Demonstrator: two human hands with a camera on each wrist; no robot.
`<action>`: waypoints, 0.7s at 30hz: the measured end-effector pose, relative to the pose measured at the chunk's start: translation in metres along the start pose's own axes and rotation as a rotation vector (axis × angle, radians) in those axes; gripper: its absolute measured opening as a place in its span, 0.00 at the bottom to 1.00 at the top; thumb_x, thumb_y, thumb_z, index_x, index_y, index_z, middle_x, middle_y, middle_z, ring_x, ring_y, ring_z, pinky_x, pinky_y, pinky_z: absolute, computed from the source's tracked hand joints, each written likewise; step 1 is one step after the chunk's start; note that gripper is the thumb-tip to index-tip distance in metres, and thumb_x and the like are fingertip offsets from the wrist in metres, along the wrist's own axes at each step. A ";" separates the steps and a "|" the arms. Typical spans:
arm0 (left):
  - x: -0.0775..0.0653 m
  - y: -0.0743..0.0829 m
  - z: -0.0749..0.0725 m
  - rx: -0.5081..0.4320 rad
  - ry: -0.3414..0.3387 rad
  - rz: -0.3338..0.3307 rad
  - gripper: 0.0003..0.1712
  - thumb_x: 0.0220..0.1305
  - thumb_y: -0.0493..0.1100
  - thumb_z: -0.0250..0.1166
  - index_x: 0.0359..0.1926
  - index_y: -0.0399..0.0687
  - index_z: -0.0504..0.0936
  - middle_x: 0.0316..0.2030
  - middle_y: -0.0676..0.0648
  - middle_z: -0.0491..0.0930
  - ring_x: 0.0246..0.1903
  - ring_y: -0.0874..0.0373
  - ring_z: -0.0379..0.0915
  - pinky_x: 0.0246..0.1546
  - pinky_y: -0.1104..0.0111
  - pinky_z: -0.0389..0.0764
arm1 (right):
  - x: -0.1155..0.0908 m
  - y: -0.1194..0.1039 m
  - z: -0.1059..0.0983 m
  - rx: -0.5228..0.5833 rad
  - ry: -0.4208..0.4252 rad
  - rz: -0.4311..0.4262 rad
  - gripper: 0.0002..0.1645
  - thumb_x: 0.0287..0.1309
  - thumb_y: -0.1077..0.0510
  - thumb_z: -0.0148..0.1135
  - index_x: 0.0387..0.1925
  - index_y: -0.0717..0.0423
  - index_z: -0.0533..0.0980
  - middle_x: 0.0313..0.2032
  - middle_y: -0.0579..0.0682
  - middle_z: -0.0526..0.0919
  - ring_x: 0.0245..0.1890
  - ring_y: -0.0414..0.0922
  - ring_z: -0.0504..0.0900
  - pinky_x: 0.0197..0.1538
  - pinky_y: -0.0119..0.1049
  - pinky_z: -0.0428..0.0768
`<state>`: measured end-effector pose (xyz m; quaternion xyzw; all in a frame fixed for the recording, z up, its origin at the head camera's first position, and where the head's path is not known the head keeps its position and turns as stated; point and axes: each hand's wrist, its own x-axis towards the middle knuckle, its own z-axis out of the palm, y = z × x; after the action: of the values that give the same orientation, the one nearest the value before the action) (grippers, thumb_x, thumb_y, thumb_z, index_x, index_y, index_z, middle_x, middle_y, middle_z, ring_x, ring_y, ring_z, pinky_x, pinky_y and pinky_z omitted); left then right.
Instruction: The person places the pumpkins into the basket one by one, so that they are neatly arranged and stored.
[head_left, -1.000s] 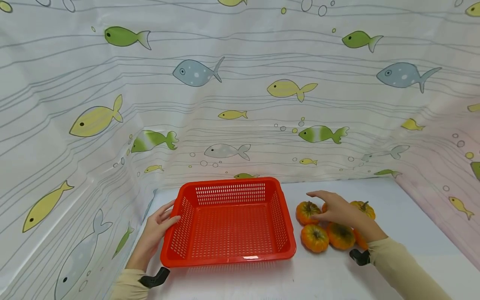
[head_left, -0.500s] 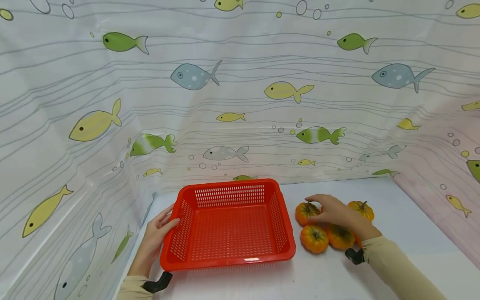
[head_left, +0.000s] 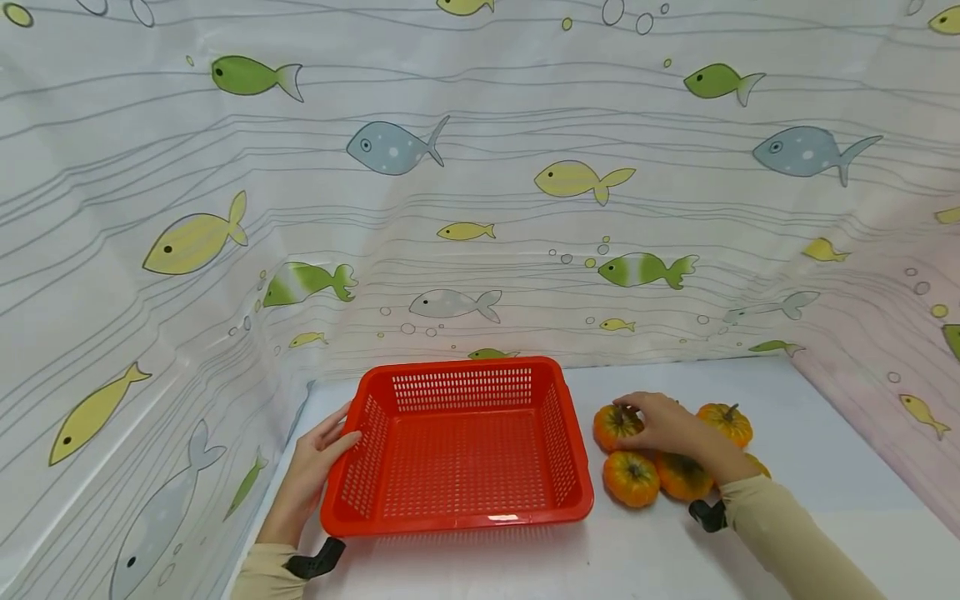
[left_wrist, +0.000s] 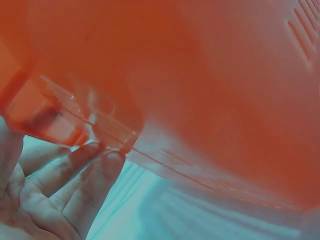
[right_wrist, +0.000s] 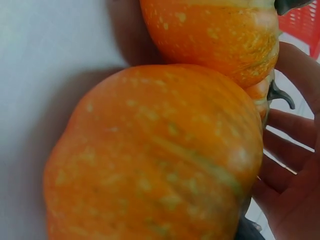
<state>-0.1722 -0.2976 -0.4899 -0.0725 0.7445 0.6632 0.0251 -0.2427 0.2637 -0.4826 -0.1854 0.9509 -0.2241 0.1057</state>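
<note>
Left hand (head_left: 312, 463) pinches the left rim of the red basket (head_left: 457, 523); right hand (head_left: 671, 426), part-curled, lies over the pumpkins (head_left: 632, 479) clustered right of it on the tabletop (head_left: 637, 560), grip unconfirmed from here. Caution: close packing could let one lifted dislodge neighbours.

One speckled orange pumpkin (right_wrist: 155, 155) foremost, a second pumpkin (right_wrist: 210, 37) behind it, a third mostly hidden, right hand's fingers (right_wrist: 292, 129) alongside, red basket (right_wrist: 302, 22) beyond.
</note>
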 end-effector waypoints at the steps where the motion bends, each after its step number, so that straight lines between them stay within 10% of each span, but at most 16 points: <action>1: 0.000 0.001 0.001 0.000 0.003 0.003 0.39 0.73 0.51 0.65 0.80 0.57 0.61 0.66 0.45 0.77 0.46 0.62 0.86 0.46 0.62 0.90 | 0.000 0.001 0.000 -0.001 0.004 -0.003 0.46 0.51 0.36 0.78 0.65 0.56 0.77 0.59 0.57 0.83 0.59 0.57 0.81 0.62 0.61 0.80; 21: -0.001 0.001 0.004 -0.011 0.005 0.012 0.38 0.75 0.50 0.63 0.80 0.58 0.60 0.72 0.36 0.70 0.48 0.61 0.86 0.47 0.60 0.89 | -0.007 0.005 -0.006 0.170 0.071 -0.026 0.48 0.52 0.45 0.80 0.70 0.59 0.70 0.62 0.60 0.79 0.60 0.59 0.80 0.60 0.57 0.84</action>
<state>-0.1720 -0.2938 -0.4896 -0.0700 0.7413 0.6673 0.0189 -0.2398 0.2725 -0.4792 -0.1802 0.9292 -0.3116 0.0844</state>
